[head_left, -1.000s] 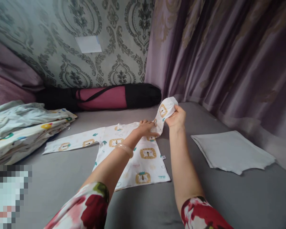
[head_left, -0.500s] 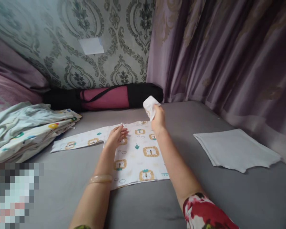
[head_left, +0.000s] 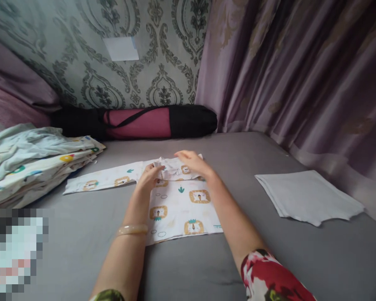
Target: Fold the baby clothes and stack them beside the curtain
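A white long-sleeved child's shirt [head_left: 172,209] with a lion-face print lies spread on the grey bed sheet. Its left-side sleeve [head_left: 103,179] stretches out flat, while the other sleeve [head_left: 172,167] is folded across the top of the shirt. My left hand [head_left: 148,177] has its fingers curled on the folded sleeve's cuff end. Over that sleeve's right part, my right hand [head_left: 196,163] lies flat with fingers stretched out, hiding some of the fabric beneath.
A folded white garment [head_left: 310,196] lies to the right. Rumpled printed clothes [head_left: 40,163] are heaped at the left. Along the patterned wall rests a long black and maroon bag [head_left: 138,123]. Purple curtains [head_left: 285,62] hang at the right. A blurred patch covers the lower left corner.
My right hand has brought the raised sleeve down and left across the shirt's top and now lies flat on it. My left hand has closed at the sleeve's end.
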